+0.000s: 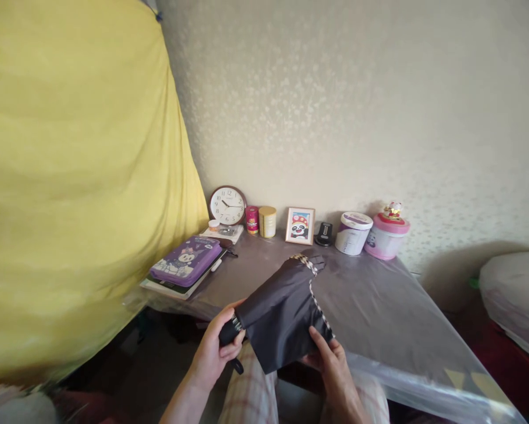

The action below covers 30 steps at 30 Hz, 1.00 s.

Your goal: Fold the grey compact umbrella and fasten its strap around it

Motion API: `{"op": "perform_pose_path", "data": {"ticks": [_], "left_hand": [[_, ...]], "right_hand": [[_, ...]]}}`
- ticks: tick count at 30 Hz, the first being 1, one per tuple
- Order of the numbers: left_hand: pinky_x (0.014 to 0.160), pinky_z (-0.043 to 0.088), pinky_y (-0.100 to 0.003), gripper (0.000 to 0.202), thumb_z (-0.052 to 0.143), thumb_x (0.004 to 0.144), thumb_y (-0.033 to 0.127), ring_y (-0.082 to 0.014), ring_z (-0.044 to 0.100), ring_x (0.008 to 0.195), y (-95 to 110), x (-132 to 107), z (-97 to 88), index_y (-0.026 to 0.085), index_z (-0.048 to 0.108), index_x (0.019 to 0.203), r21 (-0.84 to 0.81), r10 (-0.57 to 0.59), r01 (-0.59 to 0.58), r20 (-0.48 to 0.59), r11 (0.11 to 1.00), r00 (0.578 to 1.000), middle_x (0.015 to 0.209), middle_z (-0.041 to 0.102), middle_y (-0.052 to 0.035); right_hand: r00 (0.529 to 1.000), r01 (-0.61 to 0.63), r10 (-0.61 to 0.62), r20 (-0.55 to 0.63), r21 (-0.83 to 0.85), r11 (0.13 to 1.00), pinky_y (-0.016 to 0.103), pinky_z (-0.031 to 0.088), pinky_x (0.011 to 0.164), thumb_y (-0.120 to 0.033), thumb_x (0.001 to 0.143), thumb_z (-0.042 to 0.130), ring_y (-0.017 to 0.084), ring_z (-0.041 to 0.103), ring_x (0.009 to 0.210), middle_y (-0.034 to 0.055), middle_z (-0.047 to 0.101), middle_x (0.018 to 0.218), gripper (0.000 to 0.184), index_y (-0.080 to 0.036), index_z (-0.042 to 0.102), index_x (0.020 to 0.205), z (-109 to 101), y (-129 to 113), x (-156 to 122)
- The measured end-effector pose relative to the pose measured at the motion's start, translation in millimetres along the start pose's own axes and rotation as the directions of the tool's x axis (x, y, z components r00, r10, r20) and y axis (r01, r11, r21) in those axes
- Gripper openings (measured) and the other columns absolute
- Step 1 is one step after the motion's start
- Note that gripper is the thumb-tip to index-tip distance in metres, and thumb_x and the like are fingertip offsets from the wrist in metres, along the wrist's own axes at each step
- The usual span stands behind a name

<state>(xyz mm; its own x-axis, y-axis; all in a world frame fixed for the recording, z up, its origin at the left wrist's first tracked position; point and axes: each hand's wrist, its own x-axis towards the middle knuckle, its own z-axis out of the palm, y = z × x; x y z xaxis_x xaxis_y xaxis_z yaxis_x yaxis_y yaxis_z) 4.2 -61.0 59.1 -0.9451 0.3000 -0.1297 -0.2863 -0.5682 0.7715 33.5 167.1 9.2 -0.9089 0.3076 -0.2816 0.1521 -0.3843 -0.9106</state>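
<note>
handle [228,333] and left hand [213,350] met left of centre in the lower part of the frame, the fingers curled snugly around it. the right hand [336,360], at lower right of centre, pinched loose black fabric near its checked trim [320,309], thumb on top; how firmly the fingers pressed beneath could not be told.

to handle that loose panel well, the left hand probably needed to hold the handle steady against twisting, while the right drew the cloth smooth along its trimmed edge with light, even tension. too hard a tug looked likely to crease the fabric or strain the thin ribs [319,263] at the far end.

the folding umbrella [277,309] was above the person's lap [249,391] and the table's near edge. its long axis ran diagonally, the handle end pointing to the lower left, the ribbed end to the upper right, towards the framed panda picture [300,225]. the loose panel flared off that axis to the lower right.

beyond, on the table [379,306], a purple case [186,260] sat at left, below the clock [228,205].
</note>
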Motion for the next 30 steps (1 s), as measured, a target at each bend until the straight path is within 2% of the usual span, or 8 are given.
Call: {"op": "perform_pose_path", "data": {"ticks": [6,9,13,19,22,25,27,30], "left_hand": [[0.035,0.012,-0.015,0.038,0.045,0.083,0.041,-0.0008,0.014,0.032,0,-1,-0.6,0.017,0.052,0.111,0.083,0.023,-0.021,-0.026,0.996,0.999,0.042,0.045,0.007],[0.035,0.009,-0.015,0.038,0.044,0.084,0.039,-0.001,0.011,0.032,-1,-5,1.7,0.016,0.052,0.113,0.125,0.044,-0.038,-0.046,0.991,0.998,0.041,0.044,0.0074],[0.035,0.007,-0.016,0.038,0.04,0.085,0.037,-0.002,0.01,0.033,-5,-8,5.6,0.015,0.051,0.114,0.163,0.063,-0.053,-0.058,0.985,0.996,0.04,0.041,0.008],[0.035,0.007,-0.016,0.038,0.039,0.086,0.036,-0.0021,0.012,0.032,-14,-10,6.0,0.014,0.05,0.116,0.195,0.034,-0.033,-0.005,0.98,0.999,0.041,0.043,0.0074],[0.035,0.009,-0.016,0.039,0.04,0.086,0.038,-0.002,0.013,0.033,-19,-11,2.4,0.015,0.05,0.115,0.177,-0.013,0.007,0.033,0.984,0.999,0.042,0.045,0.0069],[0.034,0.009,-0.016,0.039,0.04,0.085,0.038,-0.002,0.012,0.032,-23,-10,-0.5,0.015,0.05,0.115,0.152,-0.043,0.037,0.036,0.988,0.998,0.041,0.044,0.0072],[0.034,0.009,-0.016,0.038,0.04,0.085,0.038,-0.002,0.012,0.032,-25,-10,-0.1,0.016,0.05,0.115,0.132,-0.04,0.036,0.029,0.991,0.999,0.041,0.045,0.0071],[0.034,0.01,-0.016,0.038,0.039,0.086,0.037,-0.0023,0.013,0.033,-25,-8,5.4,0.016,0.049,0.116,0.119,0.0,-0.002,0.011,0.993,1.0,0.042,0.046,0.0067]], "right_hand": [[0.984,0.173,-0.165,0.066,-0.136,0.976,0.024,0.05,0.049,-0.045,0.065,0.071,0.015,0.059,0.054,-0.0003,0.065,0.061,0.028,-0.018,0.065,0.067,6,-44,-15],[0.976,0.203,-0.188,0.109,-0.148,0.968,0.023,0.048,0.046,-0.045,0.065,0.071,0.013,0.057,0.045,0.0007,0.063,0.052,0.033,-0.015,0.062,0.058,13,-61,-20],[0.963,0.205,-0.189,0.191,-0.068,0.977,0.023,0.05,0.051,-0.045,0.069,0.068,0.014,0.06,0.044,0.0027,0.064,0.048,0.033,-0.014,0.062,0.059,24,-78,-21],[0.922,0.197,-0.173,0.348,-0.037,0.98,0.025,0.052,0.059,-0.047,0.073,0.064,0.017,0.067,0.061,0.0082,0.071,0.07,0.035,-0.013,0.067,0.07,53,-102,-8],[0.863,0.319,-0.223,0.453,-0.148,0.936,0.029,0.051,0.072,-0.048,0.077,0.059,0.02,0.067,0.081,0.0083,0.072,0.084,0.035,-0.016,0.07,0.083,60,-111,-4],[0.767,0.556,-0.345,0.541,-0.291,0.779,0.029,0.046,0.081,-0.042,0.079,0.059,0.02,0.063,0.09,0.005,0.07,0.09,0.025,-0.02,0.069,0.085,56,-112,-6],[0.743,0.63,-0.417,0.523,-0.338,0.699,0.028,0.045,0.078,-0.039,0.079,0.059,0.018,0.061,0.083,0.0025,0.068,0.083,0.019,-0.021,0.067,0.081,48,-108,-10],[0.812,0.56,-0.441,0.382,-0.298,0.773,0.026,0.047,0.067,-0.04,0.077,0.062,0.014,0.055,0.069,-0.0013,0.059,0.07,0.019,-0.021,0.059,0.076,34,-93,-15]]}}
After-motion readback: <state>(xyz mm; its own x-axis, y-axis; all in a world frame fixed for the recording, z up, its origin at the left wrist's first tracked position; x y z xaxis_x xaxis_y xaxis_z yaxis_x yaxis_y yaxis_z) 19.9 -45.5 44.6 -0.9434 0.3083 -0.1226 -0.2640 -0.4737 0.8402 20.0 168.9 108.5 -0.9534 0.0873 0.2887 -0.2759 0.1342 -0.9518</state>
